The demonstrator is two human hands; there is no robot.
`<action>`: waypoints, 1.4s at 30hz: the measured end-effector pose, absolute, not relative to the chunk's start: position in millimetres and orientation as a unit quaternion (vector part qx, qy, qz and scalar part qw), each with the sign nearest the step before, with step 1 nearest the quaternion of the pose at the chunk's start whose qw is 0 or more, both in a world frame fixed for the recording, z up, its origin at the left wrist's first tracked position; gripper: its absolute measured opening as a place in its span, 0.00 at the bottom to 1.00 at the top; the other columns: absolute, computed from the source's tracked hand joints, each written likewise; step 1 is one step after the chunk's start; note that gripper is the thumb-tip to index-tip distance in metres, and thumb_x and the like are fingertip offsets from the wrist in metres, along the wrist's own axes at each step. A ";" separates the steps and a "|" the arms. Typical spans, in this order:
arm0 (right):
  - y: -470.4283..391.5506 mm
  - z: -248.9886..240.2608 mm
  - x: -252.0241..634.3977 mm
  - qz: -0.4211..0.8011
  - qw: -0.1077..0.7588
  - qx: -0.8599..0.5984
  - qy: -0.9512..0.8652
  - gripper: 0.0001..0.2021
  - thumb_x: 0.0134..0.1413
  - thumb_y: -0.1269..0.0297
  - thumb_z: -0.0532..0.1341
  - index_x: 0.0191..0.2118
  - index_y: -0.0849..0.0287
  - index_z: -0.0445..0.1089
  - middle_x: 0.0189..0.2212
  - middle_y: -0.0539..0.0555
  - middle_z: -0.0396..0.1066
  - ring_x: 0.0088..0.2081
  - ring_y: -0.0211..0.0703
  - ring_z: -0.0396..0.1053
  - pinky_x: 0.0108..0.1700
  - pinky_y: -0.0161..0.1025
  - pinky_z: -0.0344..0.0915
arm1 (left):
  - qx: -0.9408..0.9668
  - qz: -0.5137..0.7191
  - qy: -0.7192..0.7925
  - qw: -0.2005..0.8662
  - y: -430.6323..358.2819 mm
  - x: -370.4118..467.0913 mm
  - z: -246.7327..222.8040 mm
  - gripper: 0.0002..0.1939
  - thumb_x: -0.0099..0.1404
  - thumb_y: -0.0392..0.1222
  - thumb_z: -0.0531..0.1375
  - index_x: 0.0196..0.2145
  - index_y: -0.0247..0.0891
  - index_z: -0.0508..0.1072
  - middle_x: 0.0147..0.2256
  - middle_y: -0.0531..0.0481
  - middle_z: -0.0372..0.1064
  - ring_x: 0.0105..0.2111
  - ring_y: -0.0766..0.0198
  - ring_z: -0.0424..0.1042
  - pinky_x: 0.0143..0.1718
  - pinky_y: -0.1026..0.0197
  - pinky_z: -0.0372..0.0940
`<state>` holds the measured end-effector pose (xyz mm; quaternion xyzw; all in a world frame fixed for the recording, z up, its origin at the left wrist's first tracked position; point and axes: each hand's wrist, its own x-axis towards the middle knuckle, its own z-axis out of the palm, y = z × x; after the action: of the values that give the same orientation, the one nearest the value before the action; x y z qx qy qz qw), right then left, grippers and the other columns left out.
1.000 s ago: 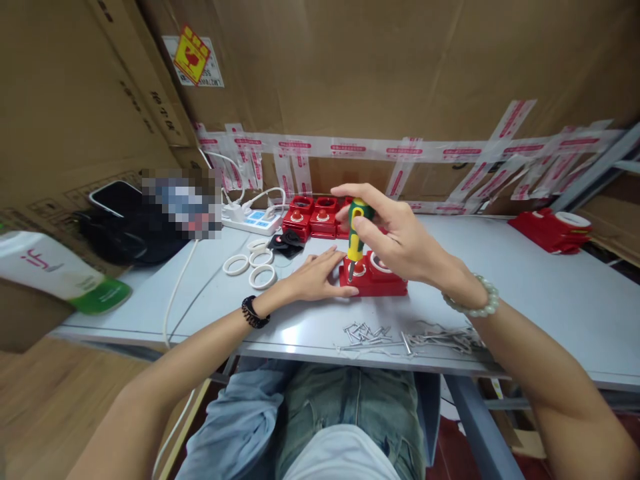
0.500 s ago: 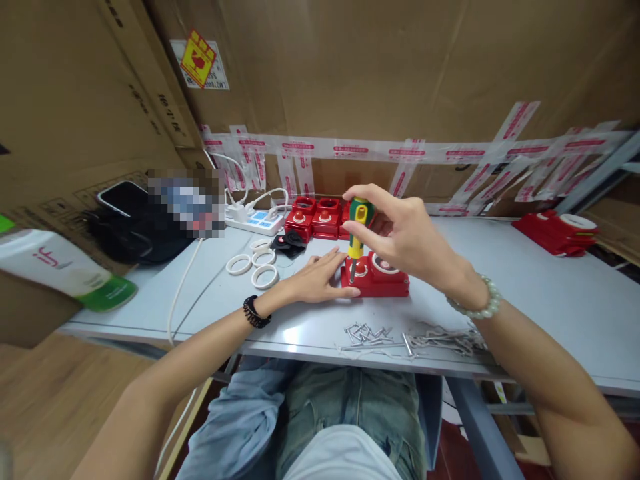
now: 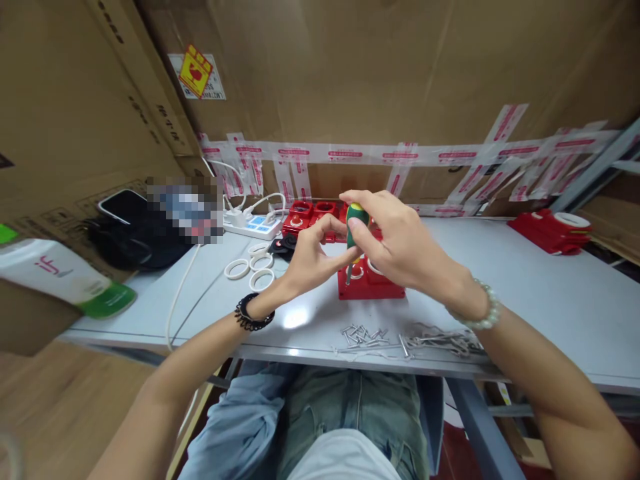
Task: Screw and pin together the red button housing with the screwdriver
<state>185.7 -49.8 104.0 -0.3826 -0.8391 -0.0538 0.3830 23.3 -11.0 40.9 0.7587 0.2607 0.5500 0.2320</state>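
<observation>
My right hand (image 3: 395, 240) is closed round the green and yellow handle of a screwdriver (image 3: 356, 223), which points down. Its metal tip meets the left part of a red device (image 3: 373, 288) lying on the table, which has a white ring on its right part, partly behind my right hand. My left hand (image 3: 317, 257) has come up beside the tool, thumb and fingers closed on the handle's left side. Several silver screws (image 3: 363, 337) lie loose in front of the device.
More red devices (image 3: 296, 222) stand at the back, next to a white power strip (image 3: 257, 225). Several white rings (image 3: 237, 269) and a black item lie on the left. Another red device (image 3: 550, 233) is at far right; a white-green tube (image 3: 70, 277) at far left.
My left hand has risen from the table beside the red device and moved onto the screwdriver handle. My right hand has shifted its fingers round the handle.
</observation>
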 end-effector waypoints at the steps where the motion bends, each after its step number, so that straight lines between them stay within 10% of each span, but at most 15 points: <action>1: -49.7 106.7 187.7 -0.009 0.383 -0.357 -0.852 0.17 0.62 0.63 0.53 0.53 0.63 0.69 0.43 0.58 0.75 0.41 0.44 0.70 0.42 0.40 0.63 | 0.762 0.538 0.258 0.254 -9.4 22.2 40.3 0.12 0.59 0.44 0.67 0.33 0.38 0.68 0.32 0.51 0.71 0.33 0.65 0.69 0.38 0.59 0.66; 9: -37.8 92.6 174.8 -0.036 0.479 -0.372 -0.794 0.12 0.56 0.55 0.62 0.35 0.61 0.74 0.29 0.52 0.72 0.29 0.38 0.65 0.34 0.37 0.60 | 0.751 0.560 0.261 0.234 -10.3 24.1 29.5 0.14 0.55 0.45 0.70 0.35 0.40 0.71 0.31 0.53 0.69 0.32 0.65 0.67 0.33 0.59 0.65; 16: -43.0 105.8 187.0 0.096 0.378 -0.309 -0.867 0.19 0.63 0.64 0.54 0.58 0.59 0.65 0.46 0.55 0.74 0.42 0.41 0.70 0.44 0.40 0.65 | 0.764 0.532 0.253 0.263 -8.4 18.0 27.5 0.10 0.63 0.48 0.63 0.35 0.38 0.73 0.31 0.50 0.72 0.31 0.65 0.68 0.32 0.59 0.62; 23: -41.5 97.3 178.1 -0.013 0.457 -0.374 -0.807 0.12 0.56 0.57 0.63 0.38 0.61 0.73 0.31 0.53 0.73 0.32 0.40 0.67 0.36 0.39 0.62 | 0.752 0.568 0.270 0.197 -13.6 23.5 24.8 0.14 0.57 0.46 0.69 0.33 0.40 0.68 0.28 0.56 0.66 0.28 0.67 0.63 0.28 0.61 0.58; 30: -39.6 104.3 189.7 0.108 0.383 -0.290 -0.870 0.18 0.60 0.66 0.56 0.56 0.57 0.65 0.49 0.55 0.72 0.43 0.41 0.71 0.45 0.41 0.66 | 0.770 0.529 0.261 0.245 -9.6 17.8 22.9 0.08 0.64 0.45 0.61 0.35 0.39 0.70 0.29 0.52 0.69 0.29 0.66 0.66 0.29 0.60 0.59; 37: -39.2 95.7 181.5 0.062 0.446 -0.325 -0.832 0.15 0.52 0.57 0.66 0.43 0.58 0.67 0.35 0.51 0.71 0.33 0.39 0.66 0.36 0.39 0.66 | 0.741 0.568 0.268 0.236 -12.4 20.8 22.5 0.14 0.54 0.45 0.70 0.32 0.39 0.69 0.29 0.55 0.67 0.29 0.68 0.64 0.29 0.62 0.60; 42: -45.2 107.8 191.4 0.108 0.375 -0.316 -0.865 0.16 0.61 0.61 0.58 0.53 0.58 0.66 0.42 0.54 0.72 0.36 0.39 0.68 0.39 0.40 0.66 | 0.757 0.544 0.254 0.258 -10.2 18.5 24.7 0.08 0.61 0.45 0.65 0.34 0.39 0.72 0.29 0.53 0.72 0.29 0.67 0.67 0.29 0.61 0.60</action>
<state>191.4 -45.2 107.8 -0.3157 -0.8650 0.1079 0.3747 18.5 -10.2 24.7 0.7573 0.2541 0.5436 0.2577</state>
